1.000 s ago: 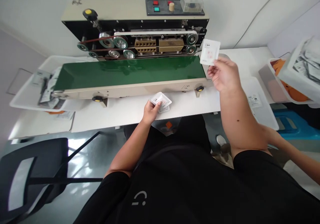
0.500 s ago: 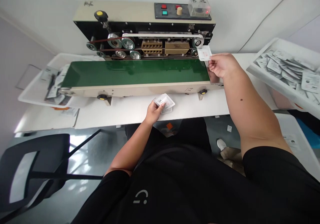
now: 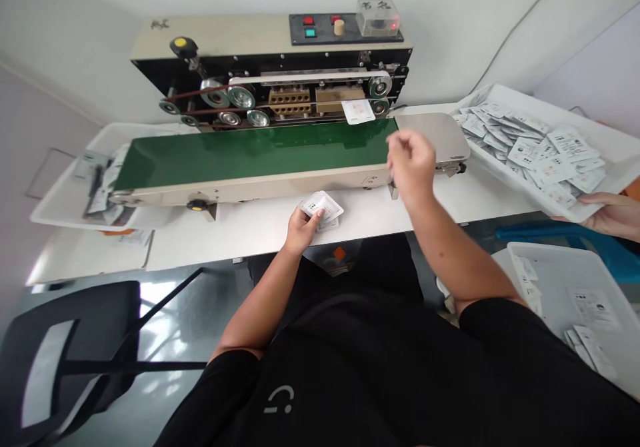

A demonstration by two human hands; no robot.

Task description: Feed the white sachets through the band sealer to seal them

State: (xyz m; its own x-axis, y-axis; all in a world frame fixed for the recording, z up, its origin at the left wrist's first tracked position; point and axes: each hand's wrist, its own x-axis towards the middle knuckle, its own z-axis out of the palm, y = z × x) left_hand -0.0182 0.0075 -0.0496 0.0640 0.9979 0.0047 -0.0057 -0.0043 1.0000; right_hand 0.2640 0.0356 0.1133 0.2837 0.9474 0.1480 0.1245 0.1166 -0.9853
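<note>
My left hand [image 3: 301, 224] rests on the white table and grips a small stack of white pouches [image 3: 323, 206] in front of the sealing machine. My right hand [image 3: 413, 164] hovers over the right end of the green conveyor belt [image 3: 250, 150], fingers curled loosely with nothing in them. One white pouch [image 3: 357, 110] sits in the sealing band at the belt's back edge, right of middle. The machine's rollers and brass blocks [image 3: 300, 97] run along behind it.
Another person's hand [image 3: 607, 212] holds a white tray [image 3: 590, 137] of several pouches at the right. A second tray [image 3: 565, 287] lies low right, and a catch tray [image 3: 70, 190] with pouches sits at the belt's left end. A black chair [image 3: 65, 354] stands at lower left.
My right hand fed the pouch into the sealer's right end and let go, then drew back; the pouch now travels left. The tray of pouches came closer at right.
</note>
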